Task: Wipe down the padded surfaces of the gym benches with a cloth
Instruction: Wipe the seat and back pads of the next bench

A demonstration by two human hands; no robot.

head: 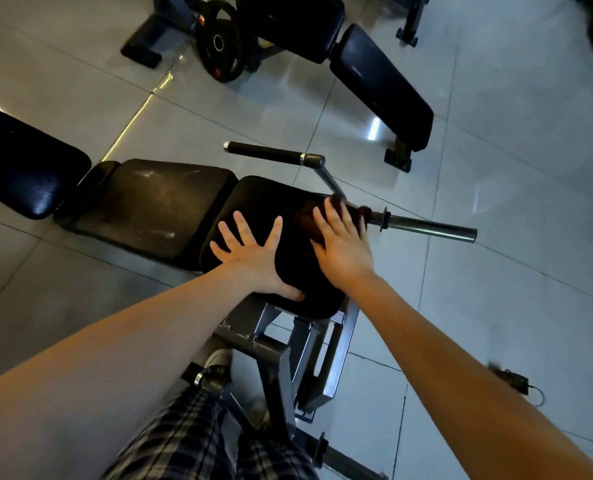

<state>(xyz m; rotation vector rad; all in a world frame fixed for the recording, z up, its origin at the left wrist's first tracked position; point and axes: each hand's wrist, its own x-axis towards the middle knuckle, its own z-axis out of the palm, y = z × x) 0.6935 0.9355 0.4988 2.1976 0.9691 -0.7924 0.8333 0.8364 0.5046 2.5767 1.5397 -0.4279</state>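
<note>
A black padded bench runs from the left to the middle of the head view, with a dusty middle pad (149, 206) and a near end pad (263, 202) right in front of me. My left hand (253, 254) lies flat on that end pad, fingers spread. My right hand (341, 244) presses with straight fingers on a dark reddish cloth (307, 216) at the pad's right edge. Most of the cloth is hidden under the hand.
A metal bar (426, 227) and a black handle (267, 153) stick out to the right of the pad. A second black bench (381, 84) and a weight plate (220, 43) stand farther back. The bench's steel frame (288, 358) is below, by my legs. Tiled floor surrounds everything.
</note>
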